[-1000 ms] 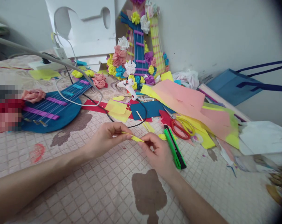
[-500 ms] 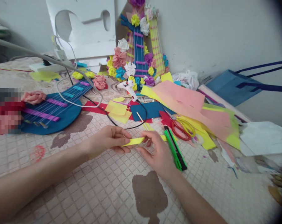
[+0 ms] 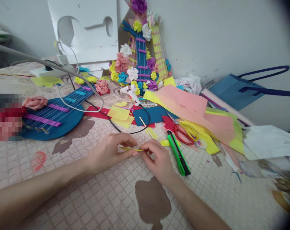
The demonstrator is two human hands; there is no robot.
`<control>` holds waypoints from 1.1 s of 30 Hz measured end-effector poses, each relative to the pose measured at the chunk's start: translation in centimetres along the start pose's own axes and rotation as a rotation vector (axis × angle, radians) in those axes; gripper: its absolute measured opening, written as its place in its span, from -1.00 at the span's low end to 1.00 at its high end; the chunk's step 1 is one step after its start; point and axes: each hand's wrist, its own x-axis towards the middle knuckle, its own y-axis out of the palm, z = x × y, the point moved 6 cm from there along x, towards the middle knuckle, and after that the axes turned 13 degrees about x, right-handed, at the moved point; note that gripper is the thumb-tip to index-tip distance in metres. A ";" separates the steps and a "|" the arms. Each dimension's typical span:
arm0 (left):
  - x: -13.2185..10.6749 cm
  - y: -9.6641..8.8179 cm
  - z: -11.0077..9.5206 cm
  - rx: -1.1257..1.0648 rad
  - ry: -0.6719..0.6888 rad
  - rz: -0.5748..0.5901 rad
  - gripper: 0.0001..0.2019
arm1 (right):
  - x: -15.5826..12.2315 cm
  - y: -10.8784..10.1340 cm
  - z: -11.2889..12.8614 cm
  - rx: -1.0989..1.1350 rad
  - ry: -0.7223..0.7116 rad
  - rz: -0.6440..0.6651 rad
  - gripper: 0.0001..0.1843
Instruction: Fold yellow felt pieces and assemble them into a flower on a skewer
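A small yellow paper strip (image 3: 130, 149) is held just above the tablecloth, seen nearly edge-on. Its right end is pinched between the thumb and fingers of my right hand (image 3: 158, 156). My left hand (image 3: 111, 148) curls round the strip from the left, fingers above and thumb below; exact contact is hard to make out. Close to the right of my right hand lies a green box cutter (image 3: 177, 153). Beyond it are scissors (image 3: 186, 132) with red and yellow handles. More yellow paper pieces (image 3: 166, 142) lie just behind my right hand.
A white glue gun (image 3: 132, 93) with a black cord stands behind the hands. On the left lies a blue paper guitar (image 3: 63, 119); decorated guitars (image 3: 141, 60) lean at the back. Pink and yellow sheets (image 3: 185, 102) spread to the right. A white cable (image 3: 87, 76) crosses the left side.
The yellow strip has turned from showing its face to nearly edge-on. My right fingers have closed in on its right end, and my left fingers have shifted round it. The view has tilted slightly.
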 end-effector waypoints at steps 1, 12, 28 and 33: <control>-0.1 0.0 -0.1 0.018 -0.004 -0.004 -0.81 | 0.0 0.1 -0.1 0.019 0.036 -0.001 -0.89; 0.4 1.0 2.3 -0.351 -0.252 0.095 -0.72 | -0.5 0.5 -2.7 0.345 0.438 0.016 -0.78; 0.3 1.2 2.4 -0.239 -0.205 0.177 -0.72 | -0.6 0.8 -3.1 0.403 0.524 -0.084 -0.80; 0.5 1.1 3.4 -0.331 -0.282 0.251 -0.70 | -0.9 0.6 -3.5 0.384 0.578 -0.101 -0.79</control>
